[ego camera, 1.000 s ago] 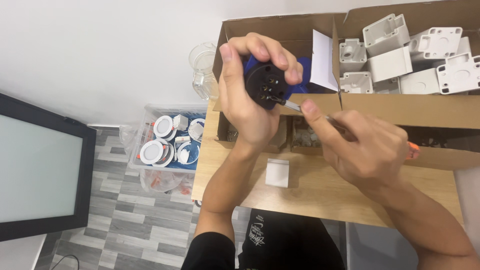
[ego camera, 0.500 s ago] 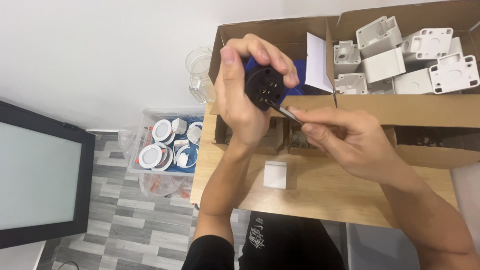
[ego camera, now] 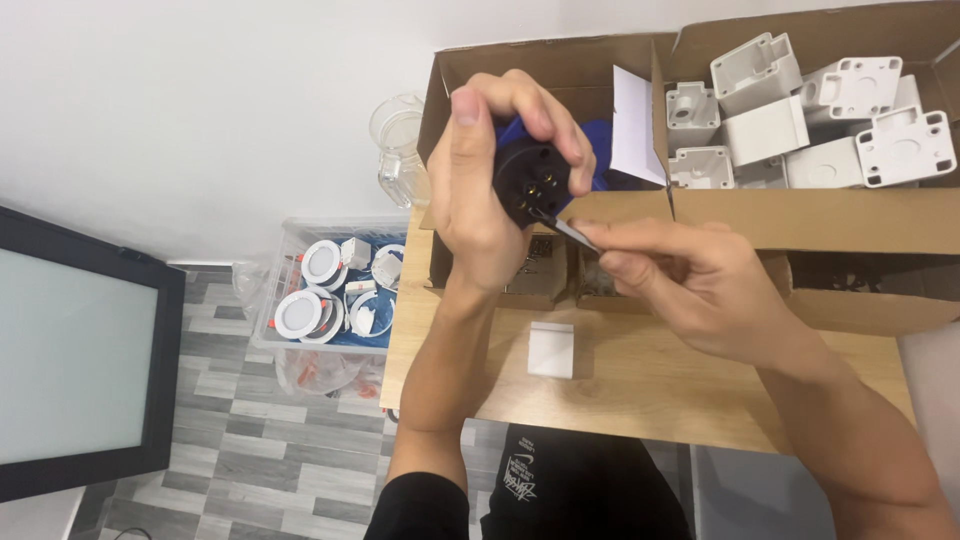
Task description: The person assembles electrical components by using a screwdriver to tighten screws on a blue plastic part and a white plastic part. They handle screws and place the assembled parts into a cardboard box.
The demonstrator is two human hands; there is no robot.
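My left hand (ego camera: 485, 190) grips a round black and blue plug (ego camera: 535, 175) and holds it up above the wooden table (ego camera: 640, 385), its black face with brass contacts turned toward me. My right hand (ego camera: 700, 285) pinches a thin screwdriver (ego camera: 565, 230) whose metal tip touches the lower edge of the plug's face. Both hands hover in front of the open cardboard boxes. The screwdriver's handle is hidden inside my right hand.
A cardboard box (ego camera: 860, 220) at the back right holds several white plastic housings (ego camera: 800, 120). A small white square piece (ego camera: 551, 350) lies on the table. A clear bin of round white lamps (ego camera: 330, 295) sits on the floor to the left, beside a dark screen (ego camera: 70, 360).
My right hand has slid left and pulled in closer to the plug, hiding the orange handle end. The plug has stayed in my left hand, tilted slightly.
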